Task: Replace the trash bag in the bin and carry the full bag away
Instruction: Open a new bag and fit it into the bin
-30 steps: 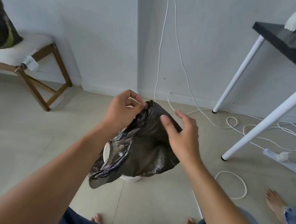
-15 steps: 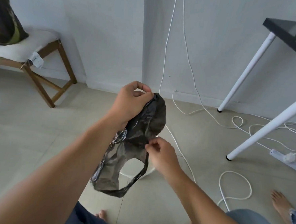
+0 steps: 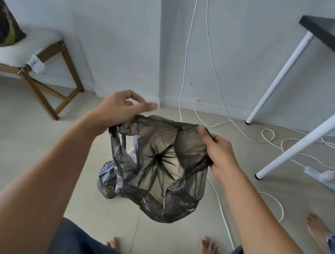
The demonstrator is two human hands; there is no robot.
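one thin dark bag (image 3: 160,166) held open mid-air above the floor (image 3: 33,137), star-sealed bottom visible through it. left hand (image 3: 118,111) pinches the far-left rim, index finger and thumb extended. right hand (image 3: 218,152) grips the right rim, fingers curled. white cables (image 3: 222,210) on floor, desk (image 3: 327,37) at right.

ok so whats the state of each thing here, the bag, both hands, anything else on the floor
trash bag: pulled open at the mouth, held up off the floor, see-through, nothing inside
left hand: grips the bag's rim on its side
right hand: pinches the opposite rim
second dark bag: crumpled on the floor beneath
power strip: lies on the floor, a plug in it
white cables: loose, looped over the floor
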